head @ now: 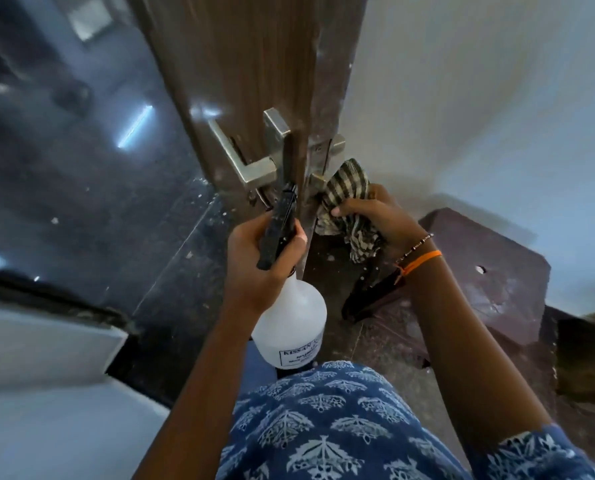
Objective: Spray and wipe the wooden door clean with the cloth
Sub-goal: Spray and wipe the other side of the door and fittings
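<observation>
The dark polished stone floor [81, 174] fills the left side of the view, with a pale plastered wall [479, 98] rising on the right. Between them stands the brown wooden door [240, 64], seen edge-on from above, its narrow edge turned toward the person. A brushed steel lever handle [235, 157] juts from the door's left face, and a matching steel plate [335, 147] sits on its right face. Below the wall lies a reddish-brown stone step [490, 271]. The white translucent plastic spray bottle [290, 327] with a black trigger head [280, 223] hangs just below the lever, close to the door's edge, its nozzle aimed up at the latch area; the left hand [261, 258] grips its neck, fingers curled round the trigger. Just beside the door's right face, near the steel plate, the right hand [375, 216] clutches a bunched green-and-cream checked cloth [348, 202], pressing it against the door's edge. An orange thread band [422, 259] and a beaded bracelet [417, 244] circle the right wrist. A blue block-printed garment [341, 427] shows at the bottom.
</observation>
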Action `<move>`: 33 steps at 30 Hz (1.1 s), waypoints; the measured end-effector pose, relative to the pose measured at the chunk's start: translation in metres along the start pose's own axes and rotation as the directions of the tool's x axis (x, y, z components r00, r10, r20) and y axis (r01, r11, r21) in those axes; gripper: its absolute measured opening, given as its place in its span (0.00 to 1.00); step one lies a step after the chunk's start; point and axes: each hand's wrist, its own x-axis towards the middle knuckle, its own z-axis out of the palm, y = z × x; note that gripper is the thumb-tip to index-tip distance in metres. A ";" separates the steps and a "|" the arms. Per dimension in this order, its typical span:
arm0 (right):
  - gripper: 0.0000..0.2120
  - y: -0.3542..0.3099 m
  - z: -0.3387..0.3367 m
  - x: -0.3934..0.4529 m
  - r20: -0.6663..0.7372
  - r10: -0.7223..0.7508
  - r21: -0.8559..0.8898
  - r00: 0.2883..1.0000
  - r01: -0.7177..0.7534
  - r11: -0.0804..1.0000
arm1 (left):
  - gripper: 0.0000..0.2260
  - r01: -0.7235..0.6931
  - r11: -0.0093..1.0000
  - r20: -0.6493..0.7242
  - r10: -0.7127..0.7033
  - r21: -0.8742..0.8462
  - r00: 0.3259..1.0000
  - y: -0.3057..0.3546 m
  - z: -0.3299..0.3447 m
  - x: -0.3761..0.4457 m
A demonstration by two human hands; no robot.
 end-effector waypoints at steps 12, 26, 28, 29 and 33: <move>0.19 -0.014 0.125 0.041 0.009 -0.428 -0.375 0.904 0.400 0.836 | 0.15 0.130 0.984 -0.536 -0.044 0.123 0.843 0.001 -0.092 -0.060; 0.19 -0.069 0.301 0.145 0.875 -0.208 -0.399 0.438 0.894 0.201 | 0.22 0.213 0.948 -0.820 0.078 0.238 0.568 -0.003 -0.231 -0.054; 0.20 -0.070 0.332 0.155 0.882 -0.177 -0.404 0.437 0.894 0.194 | 0.22 0.217 0.941 -0.834 0.107 0.261 0.541 -0.006 -0.252 -0.054; 0.21 -0.070 0.346 0.159 0.879 -0.168 -0.413 0.446 0.888 0.200 | 0.22 0.222 0.938 -0.840 0.112 0.265 0.530 -0.009 -0.261 -0.054; 0.21 -0.067 0.397 0.171 0.852 -0.195 -0.413 0.485 0.854 0.317 | 0.19 0.273 0.924 -0.864 0.106 0.268 0.492 -0.021 -0.296 -0.059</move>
